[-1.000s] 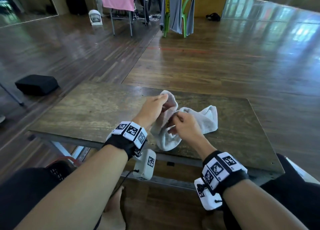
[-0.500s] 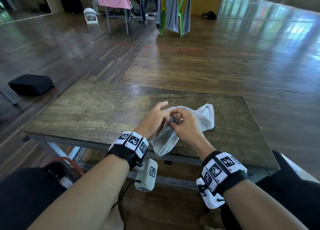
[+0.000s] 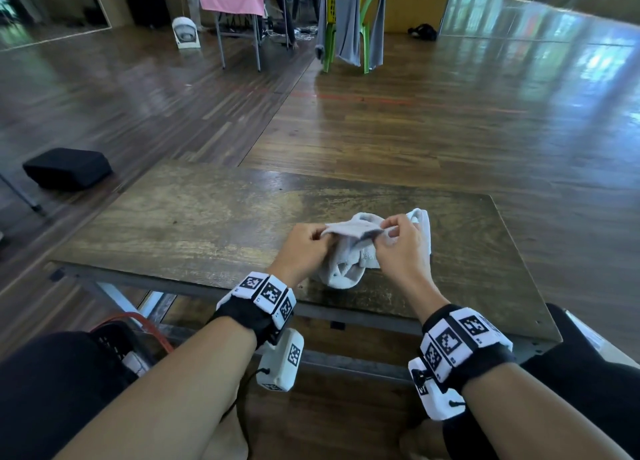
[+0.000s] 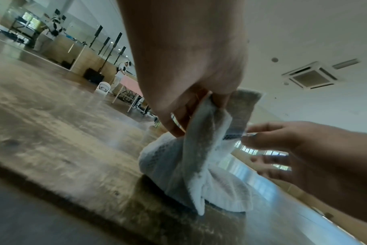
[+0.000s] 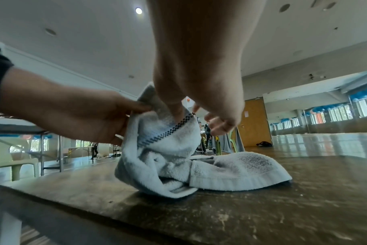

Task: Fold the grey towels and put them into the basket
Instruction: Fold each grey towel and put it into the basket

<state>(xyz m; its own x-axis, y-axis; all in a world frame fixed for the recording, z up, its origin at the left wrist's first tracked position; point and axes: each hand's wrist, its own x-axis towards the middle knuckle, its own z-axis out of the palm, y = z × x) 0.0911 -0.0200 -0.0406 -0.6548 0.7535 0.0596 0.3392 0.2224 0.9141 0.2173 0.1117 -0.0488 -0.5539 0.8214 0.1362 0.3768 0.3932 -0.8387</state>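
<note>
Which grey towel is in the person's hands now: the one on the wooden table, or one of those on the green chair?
The crumpled towel on the wooden table. Left hand and right hand pinch its edge; the towels on the green chair hang untouched.

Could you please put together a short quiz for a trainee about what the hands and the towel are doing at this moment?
1. True or false: the grey towel is already folded flat on the wooden table.
2. Which hands pinch the towel's raised edge? A) left hand only B) right hand only C) both hands
3. Fill in: beyond the table, more grey towels hang over a green ____.

Key:
1. False; it is bunched, its lower part resting on the table while one edge is held up.
2. C; each hand pinches one end of that edge.
3. chair
</note>
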